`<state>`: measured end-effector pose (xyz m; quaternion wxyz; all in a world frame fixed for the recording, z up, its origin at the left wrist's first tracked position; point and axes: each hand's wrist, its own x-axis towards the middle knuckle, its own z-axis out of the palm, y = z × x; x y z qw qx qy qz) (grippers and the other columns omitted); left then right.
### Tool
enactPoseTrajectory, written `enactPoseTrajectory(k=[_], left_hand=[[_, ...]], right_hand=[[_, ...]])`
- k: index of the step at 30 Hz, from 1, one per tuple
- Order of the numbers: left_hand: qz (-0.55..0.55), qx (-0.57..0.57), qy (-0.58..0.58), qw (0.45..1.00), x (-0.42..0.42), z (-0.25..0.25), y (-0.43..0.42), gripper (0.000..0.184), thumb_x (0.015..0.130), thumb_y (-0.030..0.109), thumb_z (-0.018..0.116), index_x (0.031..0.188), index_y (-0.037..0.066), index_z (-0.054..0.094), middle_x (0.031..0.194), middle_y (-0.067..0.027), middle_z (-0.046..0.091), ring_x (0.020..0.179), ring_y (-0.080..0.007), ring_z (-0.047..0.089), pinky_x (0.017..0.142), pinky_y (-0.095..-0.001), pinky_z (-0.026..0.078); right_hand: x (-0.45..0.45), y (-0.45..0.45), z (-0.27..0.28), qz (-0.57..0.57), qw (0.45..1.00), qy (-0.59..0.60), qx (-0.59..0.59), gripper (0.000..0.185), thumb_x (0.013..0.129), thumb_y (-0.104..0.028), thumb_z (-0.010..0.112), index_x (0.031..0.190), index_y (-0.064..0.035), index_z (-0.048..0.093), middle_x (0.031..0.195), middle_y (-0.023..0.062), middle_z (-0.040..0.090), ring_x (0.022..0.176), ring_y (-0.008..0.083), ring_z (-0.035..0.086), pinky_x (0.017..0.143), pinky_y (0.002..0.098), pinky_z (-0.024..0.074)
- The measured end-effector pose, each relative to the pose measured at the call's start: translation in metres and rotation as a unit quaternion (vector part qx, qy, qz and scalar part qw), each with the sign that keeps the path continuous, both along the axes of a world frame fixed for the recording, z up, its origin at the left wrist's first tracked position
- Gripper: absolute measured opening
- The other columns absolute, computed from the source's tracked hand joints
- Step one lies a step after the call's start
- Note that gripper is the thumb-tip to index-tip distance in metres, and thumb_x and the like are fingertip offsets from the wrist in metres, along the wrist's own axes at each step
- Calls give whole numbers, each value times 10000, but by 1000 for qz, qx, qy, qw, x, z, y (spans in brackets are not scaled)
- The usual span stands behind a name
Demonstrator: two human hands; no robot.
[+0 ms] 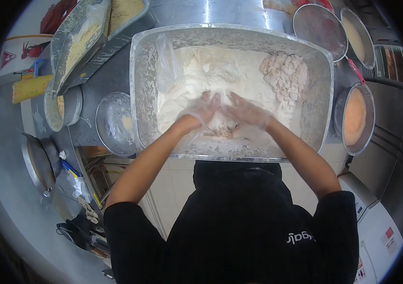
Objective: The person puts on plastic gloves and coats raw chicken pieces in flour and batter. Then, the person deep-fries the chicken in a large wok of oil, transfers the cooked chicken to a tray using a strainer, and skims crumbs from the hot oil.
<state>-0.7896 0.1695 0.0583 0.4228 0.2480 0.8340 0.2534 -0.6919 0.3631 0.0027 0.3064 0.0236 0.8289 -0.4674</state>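
A large metal tub (327, 94) in front of me holds a bed of white flour-like powder (177, 102). My left hand (202, 110) and my right hand (245, 111), both in clear plastic gloves, are close together over the powder near the tub's middle. Their fingers look stretched out, slightly blurred, with nothing visibly gripped. Just below them lies a small heap of powder-dusted pieces (222, 131), partly hidden. A bigger pile of pale pinkish, floury pieces (286, 75) sits at the tub's back right. Clear plastic (165, 61) clings to the back left corner.
Left of the tub stand a metal bowl (115, 137) with white residue and a grey bin (99, 52) of yellowish crumbs. To the right are a round sieve (320, 31), a bowl of orange mixture (354, 116) and a bowl of pale yellow liquid (353, 40).
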Motion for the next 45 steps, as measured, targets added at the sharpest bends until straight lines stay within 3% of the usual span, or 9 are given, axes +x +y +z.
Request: enactPoseTrajectory(k=[5, 8, 12, 21, 26, 30, 37, 42, 45], left_hand=[[264, 24, -266, 927, -2, 71, 7, 674, 908, 526, 304, 1342, 11, 325, 1353, -238, 366, 1236, -367, 378, 1015, -344, 301], [-49, -64, -96, 992, -23, 80, -23, 720, 909, 547, 246, 1371, -5, 267, 1400, -228, 298, 1289, -350, 309, 1053, -334, 252], [-92, -113, -53, 988, 4, -34, -55, 788, 873, 614, 225, 1399, 27, 218, 1430, -218, 236, 1336, -325, 222, 1069, -347, 217], [348, 69, -459, 815, 10, 60, 6, 741, 850, 555, 420, 1392, 73, 270, 1414, -171, 302, 1302, -313, 298, 1052, -345, 261], [100, 50, -137, 984, -39, 50, -40, 637, 892, 462, 410, 1324, 1, 334, 1315, -206, 418, 1261, -303, 360, 1040, -367, 289], [38, -94, 205, 973, -40, -29, -19, 614, 900, 454, 383, 1295, -16, 374, 1294, -219, 438, 1250, -281, 380, 1046, -364, 283], [-20, -24, -88, 996, -33, 68, -1, 579, 928, 400, 328, 1283, -55, 371, 1284, -254, 433, 1212, -307, 415, 1035, -366, 287], [-148, -112, 31, 982, -18, -92, -87, 697, 892, 495, 343, 1293, -75, 349, 1230, -301, 459, 1158, -355, 464, 1002, -360, 333], [-66, -117, 2, 991, -1, -49, -55, 851, 845, 608, 336, 1312, -102, 298, 1230, -336, 438, 1161, -387, 457, 993, -353, 344]], right_hand=[[-3, -17, 82, -79, 990, 108, 36, 574, 916, -403, 454, 1315, 0, 367, 1253, 221, 473, 1091, 204, 506, 945, 318, 392], [0, 18, 130, -61, 992, -89, -64, 544, 923, -375, 445, 1292, 21, 388, 1207, 208, 512, 1047, 215, 536, 920, 324, 413], [11, 24, 112, -34, 991, -131, -19, 855, 834, -481, 542, 1365, 68, 158, 1406, 230, 245, 1306, 268, 275, 1054, 313, 271], [-9, -14, 105, -128, 988, -63, -63, 999, 718, -446, 695, 1370, 89, 161, 1330, 271, 370, 1239, 323, 382, 1056, 349, 277], [7, 10, 126, -41, 996, 61, 44, 714, 793, -347, 608, 1328, 34, 327, 1236, 228, 489, 1153, 311, 473, 1022, 365, 332], [-25, 29, 72, 82, 958, 151, 230, 433, 887, -272, 461, 1234, -13, 445, 1138, 216, 534, 1080, 328, 504, 1002, 387, 358], [-28, -17, 100, 29, 996, 37, 77, 365, 909, -304, 422, 1129, -25, 504, 1190, 186, 487, 1022, 347, 510, 987, 398, 369], [12, 27, 69, 43, 993, 65, 85, 604, 855, -464, 479, 1208, 26, 458, 1239, 227, 436, 1120, 358, 467, 1012, 390, 331], [20, -2, 71, -10, 997, 13, 74, 686, 805, -497, 561, 1238, 23, 450, 1327, 220, 387, 1162, 360, 442, 1039, 375, 315]])
